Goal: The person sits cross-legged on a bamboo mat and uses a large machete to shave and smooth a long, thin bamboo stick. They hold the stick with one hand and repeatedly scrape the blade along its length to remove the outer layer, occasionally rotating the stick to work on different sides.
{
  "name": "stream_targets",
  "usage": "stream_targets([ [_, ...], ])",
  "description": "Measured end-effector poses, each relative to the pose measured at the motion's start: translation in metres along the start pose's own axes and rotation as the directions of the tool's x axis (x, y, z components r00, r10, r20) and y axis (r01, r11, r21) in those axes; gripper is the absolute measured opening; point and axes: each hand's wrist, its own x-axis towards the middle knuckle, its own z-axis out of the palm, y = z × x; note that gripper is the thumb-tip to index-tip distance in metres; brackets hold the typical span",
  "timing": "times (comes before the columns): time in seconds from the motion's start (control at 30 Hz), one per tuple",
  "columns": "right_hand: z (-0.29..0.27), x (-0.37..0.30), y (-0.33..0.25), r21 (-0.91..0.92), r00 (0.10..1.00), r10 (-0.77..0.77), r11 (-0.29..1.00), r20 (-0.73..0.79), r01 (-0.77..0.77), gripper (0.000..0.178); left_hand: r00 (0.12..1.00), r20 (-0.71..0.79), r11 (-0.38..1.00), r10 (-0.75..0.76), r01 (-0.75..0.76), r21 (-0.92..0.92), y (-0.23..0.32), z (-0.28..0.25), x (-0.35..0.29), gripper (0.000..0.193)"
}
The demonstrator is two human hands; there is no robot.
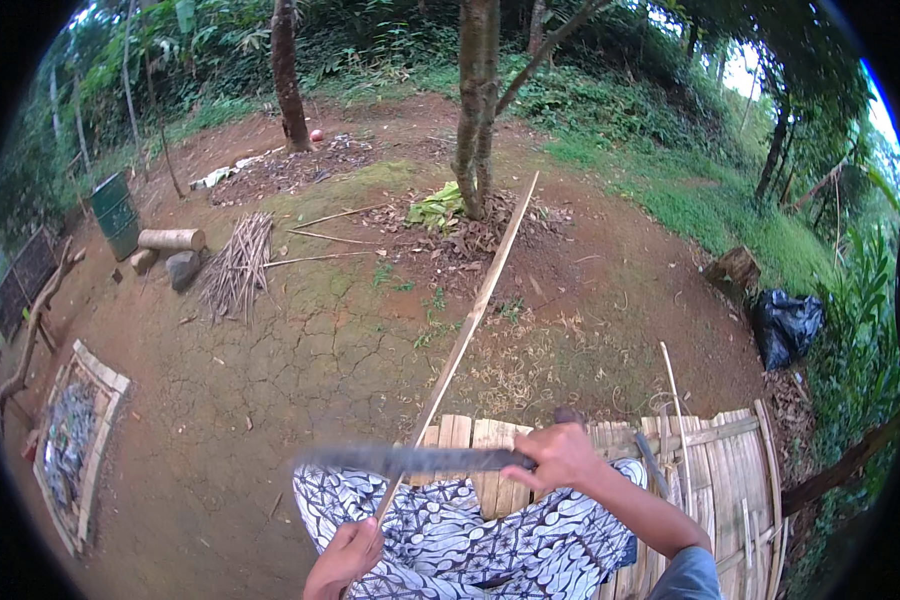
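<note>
My right hand (560,455) is closed round the dark handle of a machete (420,460), whose long blade points left and is smeared by motion toward its tip. The blade crosses a long, narrow strip of bamboo or wood (470,325). Low in the view, my left hand (352,548) grips the near end of that strip. From there the strip slants up and away to the right, its far end in front of a tree trunk. Patterned black-and-white cloth (450,520) covers my lap below the blade.
I sit on a bamboo slat platform (715,460), with another blade-like tool (652,462) and thin sticks on it at right. Curly shavings (540,365) litter the ground ahead. A stick pile (240,265), green drum (116,215), black plastic bag (788,328) and stump (735,268) stand farther off.
</note>
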Motion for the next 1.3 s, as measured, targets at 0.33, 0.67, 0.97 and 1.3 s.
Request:
stream_targets([
  [0.33, 0.006, -0.006, 0.083, 0.174, 0.793, 0.608, 0.786, -0.044, -0.593, 0.057, 0.997, -0.063, 0.981, 0.036, -0.023, 0.193, -0.018, 0.004, 0.002, 0.040],
  [0.67, 0.036, -0.011, 0.083, 0.039, 0.969, 0.207, 0.978, -0.134, -0.204, 0.052, 0.990, -0.041, 0.988, -0.134, 0.137, 0.066, -0.006, 0.012, -0.003, 0.042],
  [0.97, 0.011, 0.000, 0.036, 0.060, 0.961, 0.276, 0.959, 0.011, -0.277, 0.054, 0.994, -0.075, 0.993, -0.076, 0.082, 0.081, -0.002, -0.005, 0.007, 0.044],
  [1.3, -0.017, 0.021, 0.083, 0.099, 0.794, 0.607, 0.793, -0.031, -0.601, 0.051, 0.994, -0.101, 0.999, 0.035, -0.031, 0.043, -0.031, -0.034, -0.002, 0.043],
])
